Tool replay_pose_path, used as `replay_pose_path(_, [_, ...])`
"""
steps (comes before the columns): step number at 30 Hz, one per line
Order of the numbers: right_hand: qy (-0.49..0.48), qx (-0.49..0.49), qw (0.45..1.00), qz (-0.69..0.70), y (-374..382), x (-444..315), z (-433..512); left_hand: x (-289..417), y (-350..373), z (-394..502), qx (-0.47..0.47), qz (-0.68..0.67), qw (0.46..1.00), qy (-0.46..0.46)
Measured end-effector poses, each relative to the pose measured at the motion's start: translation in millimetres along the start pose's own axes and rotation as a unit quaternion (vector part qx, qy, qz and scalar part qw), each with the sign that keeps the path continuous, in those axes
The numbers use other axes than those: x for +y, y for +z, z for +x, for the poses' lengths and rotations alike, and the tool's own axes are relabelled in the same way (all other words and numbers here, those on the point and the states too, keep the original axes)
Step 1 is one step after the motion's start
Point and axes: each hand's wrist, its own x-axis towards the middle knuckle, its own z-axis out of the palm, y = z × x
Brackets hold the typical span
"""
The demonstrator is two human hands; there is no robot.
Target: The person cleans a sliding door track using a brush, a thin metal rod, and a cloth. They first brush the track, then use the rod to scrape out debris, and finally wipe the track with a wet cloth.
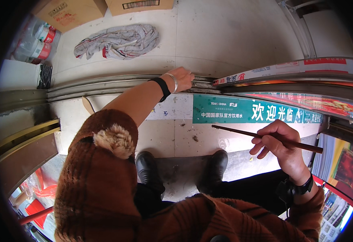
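Note:
My left hand (181,79) reaches across to the metal sliding-door track (119,84) in the floor. Its fingers are curled down at the rails, and whatever lies under the fingertips is hidden. A silver bangle and a black band circle that wrist. In my right hand (280,145) is a thin dark-brown stick (237,130), gripped between thumb and fingers. The stick's narrow tip points left, above the pale tiled threshold (155,136). Below that tip, dark bits of dirt (195,138) lie on the tile.
A crumpled grey cloth (119,42) lies past the track, near cardboard boxes (70,13) and wrapped bottles (43,45). Sliding door panels (291,87) stand at the right. A green printed floor strip (224,112) borders the track. My black shoes (149,166) are at the threshold's near edge.

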Motion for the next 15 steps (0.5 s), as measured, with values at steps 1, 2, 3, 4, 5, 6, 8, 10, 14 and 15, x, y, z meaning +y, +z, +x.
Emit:
replay_pose_path(1, [-0.003, -0.003, 1.000, 0.004, 0, 1, 0, 1, 0, -1, 0.016, -0.006, 1.000, -0.003])
replay_pose_path(2, [-0.002, -0.001, 1.000, 0.006, -2, 2, 0, 3, 3, -4, 0.031, -0.012, 0.999, -0.006])
replay_pose_path(3, [0.000, -0.006, 1.000, 0.002, -3, 3, 1, 1, 9, -7, 0.044, -0.015, 0.999, -0.009])
replay_pose_path(4, [0.008, -0.007, 1.000, -0.006, -4, 4, 1, 4, 18, -11, 0.128, -0.036, 0.991, -0.011])
replay_pose_path(5, [0.016, -0.008, 1.000, -0.014, -5, 4, 0, 6, 28, -16, 0.132, -0.050, 0.990, -0.002])
replay_pose_path(6, [0.018, -0.014, 0.999, -0.022, -6, 4, 1, 15, 24, -27, 0.133, -0.064, 0.989, 0.007])
replay_pose_path(8, [0.019, -0.030, 0.999, -0.040, -3, -1, 3, 37, 1, -49, 0.070, -0.117, 0.989, 0.054])
replay_pose_path(10, [0.012, -0.029, 0.999, -0.042, -6, 1, 2, 49, -12, -55, -0.036, -0.155, 0.984, 0.086])
replay_pose_path(14, [0.011, -0.035, 0.999, -0.036, -4, -1, 4, 18, -10, -48, 0.093, -0.057, 0.994, -0.026])
replay_pose_path(15, [0.014, -0.038, 0.999, -0.033, -3, -1, 3, 10, -12, -42, 0.090, -0.038, 0.995, -0.019])
